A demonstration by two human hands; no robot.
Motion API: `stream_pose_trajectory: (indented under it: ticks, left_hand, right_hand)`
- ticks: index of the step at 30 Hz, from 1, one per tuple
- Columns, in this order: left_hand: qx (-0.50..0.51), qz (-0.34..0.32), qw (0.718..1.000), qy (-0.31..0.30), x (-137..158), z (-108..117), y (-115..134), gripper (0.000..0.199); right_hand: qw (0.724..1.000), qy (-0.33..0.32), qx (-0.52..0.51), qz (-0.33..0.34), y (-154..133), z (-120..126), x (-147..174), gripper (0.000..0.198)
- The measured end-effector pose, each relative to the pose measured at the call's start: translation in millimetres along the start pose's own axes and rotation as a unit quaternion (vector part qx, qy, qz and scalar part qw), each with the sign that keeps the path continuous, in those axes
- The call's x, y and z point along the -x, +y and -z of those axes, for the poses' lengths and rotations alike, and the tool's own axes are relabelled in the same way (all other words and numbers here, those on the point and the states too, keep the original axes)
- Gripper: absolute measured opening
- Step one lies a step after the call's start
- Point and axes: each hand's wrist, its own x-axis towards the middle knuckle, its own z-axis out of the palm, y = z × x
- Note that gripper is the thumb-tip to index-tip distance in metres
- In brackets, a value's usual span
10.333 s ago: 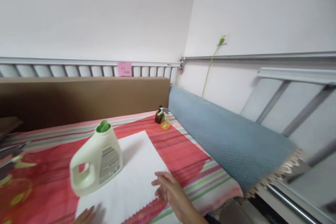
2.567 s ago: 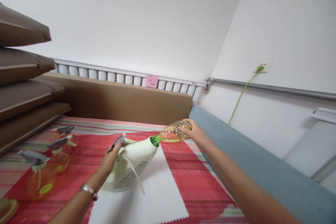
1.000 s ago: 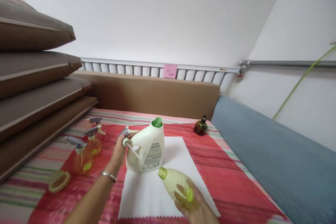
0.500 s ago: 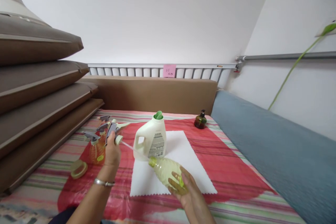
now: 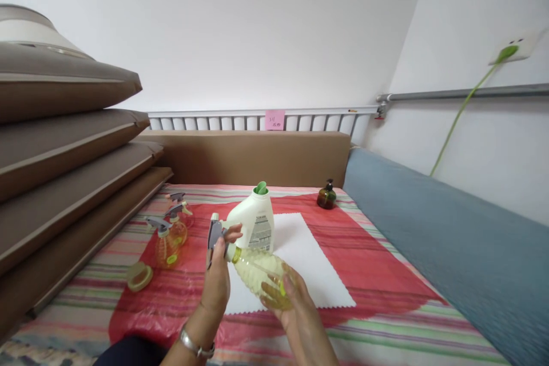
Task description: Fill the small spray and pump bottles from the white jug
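Note:
My right hand (image 5: 295, 303) is wrapped round the lower part of a yellow-green spray bottle (image 5: 257, 271), which it holds tilted on its side. The bottle's neck points up and to the left. At that neck, my left hand (image 5: 218, 274) grips a grey and white trigger sprayer head (image 5: 215, 233). The head's collar meets the bottle mouth, and its tube shows inside the clear body. Just behind the hands stands a white detergent jug (image 5: 259, 220) with a green spout, upright on a white cloth (image 5: 313, 263).
Several spray bottles with grey triggers, one of them orange (image 5: 165, 249), stand at the left beside a round pale lid (image 5: 139, 276). A dark pump bottle (image 5: 326, 197) is at the back right. Stacked brown cushions (image 5: 68, 166) rise at the left; a blue padded side (image 5: 420, 240) borders the right.
My left hand has moved right with the sprayer head, and the tube has gone into the bottle. The head now sits at the bottle's neck. The camera view has shifted slightly.

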Motion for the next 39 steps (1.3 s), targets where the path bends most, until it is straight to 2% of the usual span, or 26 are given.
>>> stream_pose_trajectory:
  ticks: [6, 9, 16, 23, 28, 30, 31, 33, 35, 36, 37, 39]
  left_hand:
    - [0.021, 0.031, 0.999, -0.014, 4.1, 4.4, 15.9, 0.036]
    - [0.033, 0.041, 0.998, -0.019, 5.4, 4.2, 22.2, 0.036]
    - [0.040, 0.061, 0.997, 0.004, 7.2, 3.4, 32.0, 0.030]
    - [0.047, 0.095, 0.992, -0.076, 3.2, 6.0, 38.5, 0.033]
    - [0.034, 0.087, 0.992, -0.088, 3.0, 5.4, 41.5, 0.036]
    - [0.008, 0.067, 0.994, -0.084, 3.8, 4.8, 43.3, 0.034]
    - [-0.001, 0.059, 0.995, -0.084, 4.4, 4.4, 44.3, 0.033]
    - [-0.007, 0.060, 0.994, -0.094, 5.8, 3.0, 46.5, 0.031]
    - [0.004, 0.083, 0.989, -0.121, 7.3, 0.9, 48.6, 0.032]
    - [0.013, 0.098, 0.986, -0.135, 8.1, -0.2, 49.5, 0.032]
    - [0.023, 0.114, 0.983, -0.143, 8.8, -1.4, 50.2, 0.032]
    - [0.046, 0.136, 0.980, -0.136, 9.7, -3.1, 51.2, 0.034]
  right_hand:
    - [1.000, -0.002, 0.022, 0.014, 1.8, -1.1, 0.6, 0.061]
    - [0.999, 0.018, 0.041, 0.029, 4.1, -2.9, 0.9, 0.067]
    - [0.995, 0.052, 0.052, 0.063, 5.6, -10.0, 6.8, 0.071]
    - [0.995, 0.036, 0.076, 0.048, -1.5, -10.9, 15.1, 0.070]
    - [0.995, 0.046, 0.049, 0.076, -1.8, -13.2, 20.9, 0.072]
    - [0.998, 0.037, 0.040, 0.041, -1.2, -12.2, 21.3, 0.069]
    - [0.999, 0.018, 0.038, 0.001, -0.6, -11.1, 21.0, 0.067]
    - [0.990, -0.051, 0.028, -0.125, 0.8, -8.2, 19.7, 0.061]
    - [0.953, -0.141, 0.013, -0.269, 1.7, -4.9, 18.6, 0.068]
    - [0.933, -0.179, 0.002, -0.313, 1.5, -3.4, 18.7, 0.073]
    - [0.920, -0.212, -0.011, -0.329, 0.7, -2.0, 19.2, 0.076]
    - [0.917, -0.262, -0.035, -0.298, -2.4, 0.9, 21.5, 0.073]
